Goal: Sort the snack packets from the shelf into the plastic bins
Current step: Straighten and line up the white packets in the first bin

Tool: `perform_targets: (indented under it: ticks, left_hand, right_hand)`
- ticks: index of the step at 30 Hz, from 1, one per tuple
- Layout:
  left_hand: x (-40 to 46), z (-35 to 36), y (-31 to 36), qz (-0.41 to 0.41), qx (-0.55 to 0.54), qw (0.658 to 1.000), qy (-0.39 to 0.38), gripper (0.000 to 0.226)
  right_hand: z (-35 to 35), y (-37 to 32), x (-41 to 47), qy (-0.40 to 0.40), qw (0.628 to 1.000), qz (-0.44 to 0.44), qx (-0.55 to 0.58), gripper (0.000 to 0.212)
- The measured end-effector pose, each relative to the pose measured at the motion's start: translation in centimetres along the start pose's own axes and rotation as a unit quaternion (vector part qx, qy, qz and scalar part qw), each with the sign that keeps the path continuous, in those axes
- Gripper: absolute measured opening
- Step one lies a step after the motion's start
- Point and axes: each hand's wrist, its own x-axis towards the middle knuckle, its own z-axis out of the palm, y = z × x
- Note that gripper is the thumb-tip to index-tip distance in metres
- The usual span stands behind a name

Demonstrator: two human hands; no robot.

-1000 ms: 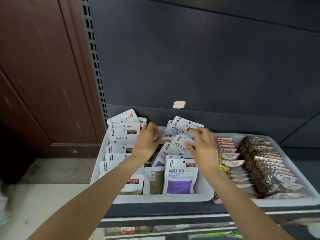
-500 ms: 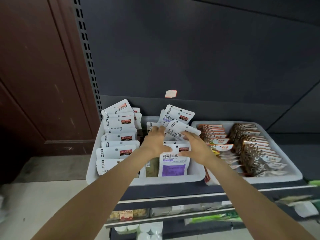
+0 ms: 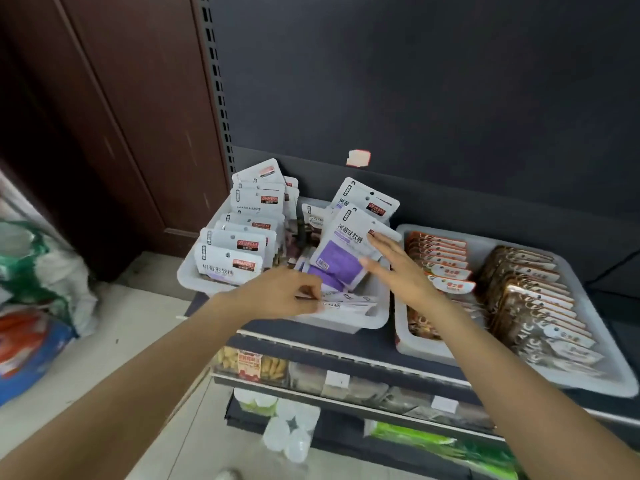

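Note:
A white plastic bin (image 3: 375,315) on the shelf holds several white snack packets with purple panels, standing in rows. My left hand (image 3: 280,294) pinches the tops of the front packets (image 3: 346,301), which are tipped flat toward the bin's front wall. With straight fingers, my right hand (image 3: 391,265) presses against a leaning purple packet (image 3: 341,251) in the right-hand row. To the right, a second white bin (image 3: 588,386) is filled with orange and brown packets (image 3: 533,292).
The dark shelf back panel (image 3: 415,98) rises behind the bins. Lower shelves (image 3: 346,379) carry more snacks and price tags. A brown door (image 3: 121,116) stands at the left, and bags (image 3: 34,289) lie on the floor below it.
The view swung right and down. My left hand came forward and pulled the front packets down flat. My right hand opened against the leaning purple packet.

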Motion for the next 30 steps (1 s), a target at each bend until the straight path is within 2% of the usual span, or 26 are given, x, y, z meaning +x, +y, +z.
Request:
perform_targets:
  ticks: [3,7,10,14,18,22,25,28,30]
  left_hand:
    - [-1.1,0.3,0.8,-0.052,-0.062,0.997,-0.001,0.029]
    - [-0.2,1.0,0.8,-0.071,-0.081,0.994,0.029,0.031]
    - [-0.1,1.1,0.2,-0.097,-0.022,0.995,-0.014,0.055]
    - [-0.1,1.4,-0.4,-0.091,0.038,0.995,-0.024,0.055]
    - [-0.6,1.1,-0.1,-0.100,0.038,0.993,-0.043,0.058]
    - [-0.4,-0.5,0.0,-0.127,-0.052,0.988,-0.063,0.053]
    - [1.2,-1.6,0.0,-0.173,-0.133,0.976,0.002,0.055]
    - [5.1,-2.4,-0.1,-0.184,-0.130,0.968,0.111,0.033]
    - [8.2,-2.0,0.1,-0.206,-0.134,0.956,0.160,0.038]
  right_hand:
    - [0.4,0.2,0.3,-0.039,0.998,-0.010,-0.052,0.087]
    - [1.4,0.2,0.8,-0.048,0.986,-0.023,-0.156,0.105]
    - [1.3,-0.1,1.7,-0.073,0.971,-0.023,-0.227,0.110]
    - [1.3,-0.4,3.4,-0.107,0.946,0.007,-0.306,0.117]
    - [2.3,-1.4,4.1,-0.125,0.950,0.038,-0.284,0.115]
    - [3.6,-1.0,3.6,-0.118,0.949,0.039,-0.289,0.122]
    - [3.6,-0.7,3.6,-0.099,0.956,0.043,-0.274,0.127]
    - [3.2,-1.0,3.6,-0.091,0.956,0.035,-0.278,0.126]
    - [3.2,-0.8,3.7,-0.079,0.952,0.023,-0.294,0.121]
